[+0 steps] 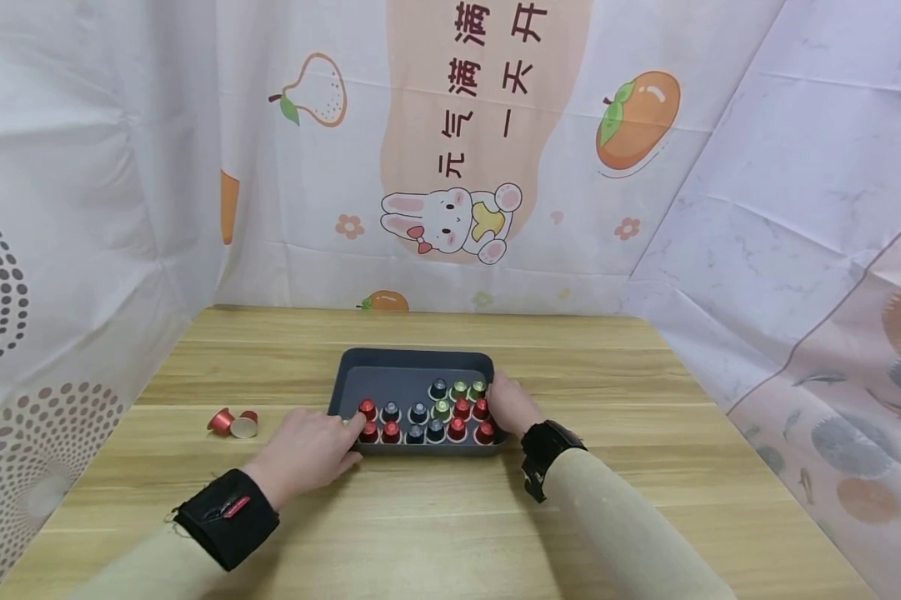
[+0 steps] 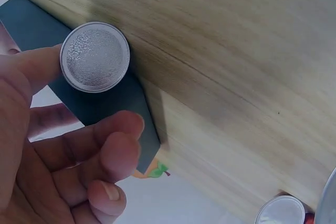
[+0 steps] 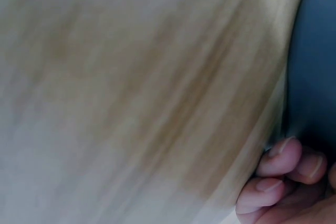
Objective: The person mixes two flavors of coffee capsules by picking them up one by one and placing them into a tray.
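A dark grey tray (image 1: pixel 390 357) on the table holds rows of red, dark blue and green coffee capsules, lids down, such as a red capsule (image 1: pixel 456 429) in the front row. My left hand (image 1: pixel 311 450) is at the tray's left end, its fingertips over the rim near the leftmost red capsules. In the left wrist view it holds a coffee capsule (image 2: pixel 95 57) whose silver lid faces the camera; the body is hidden behind the lid. My right hand (image 1: pixel 512 404) grips the tray's right end, fingers (image 3: pixel 281 158) curled against the outer wall.
Several loose capsules, including a red capsule (image 1: pixel 221 421) and one with its foil lid (image 1: pixel 244 427) showing, lie on the wooden table (image 1: pixel 450 517) left of the tray. Printed curtains (image 1: pixel 307 208) hang behind and on both sides.
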Motion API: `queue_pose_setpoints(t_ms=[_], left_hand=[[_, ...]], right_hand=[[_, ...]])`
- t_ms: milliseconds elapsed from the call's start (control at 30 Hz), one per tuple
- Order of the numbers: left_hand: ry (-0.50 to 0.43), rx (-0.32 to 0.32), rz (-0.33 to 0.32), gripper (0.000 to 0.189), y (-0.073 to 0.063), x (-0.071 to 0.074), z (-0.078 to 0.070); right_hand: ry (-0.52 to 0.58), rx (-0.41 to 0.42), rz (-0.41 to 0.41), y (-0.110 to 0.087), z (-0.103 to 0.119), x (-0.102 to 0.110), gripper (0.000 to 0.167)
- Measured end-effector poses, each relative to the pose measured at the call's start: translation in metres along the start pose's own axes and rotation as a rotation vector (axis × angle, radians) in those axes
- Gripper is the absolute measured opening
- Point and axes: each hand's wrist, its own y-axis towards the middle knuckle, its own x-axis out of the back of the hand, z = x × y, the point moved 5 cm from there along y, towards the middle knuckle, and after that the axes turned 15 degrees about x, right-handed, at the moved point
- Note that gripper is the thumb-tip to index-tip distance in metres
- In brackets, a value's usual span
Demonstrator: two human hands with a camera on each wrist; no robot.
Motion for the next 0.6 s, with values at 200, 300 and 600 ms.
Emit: queue_pose_setpoints(t_ms=[200,300,600], left_hand=[[-0.038,0.042,0.113,0.043,0.0009,0.0,0.0023],[-0.069,0.06,0.154,0.044,0.0005,0.0,0.0038],[-0.063,0.05,0.167,0.042,-0.0011,0.0003,0.0066]], right_hand=[[-0.001,-0.012,-0.003,-0.0012,-0.0006,0.0009,0.03],[-0.009,-0.005,-0.004,-0.0009,0.0003,0.0011,0.03],[-0.008,-0.007,0.007,-0.0015,0.0018,0.0019,0.032]])
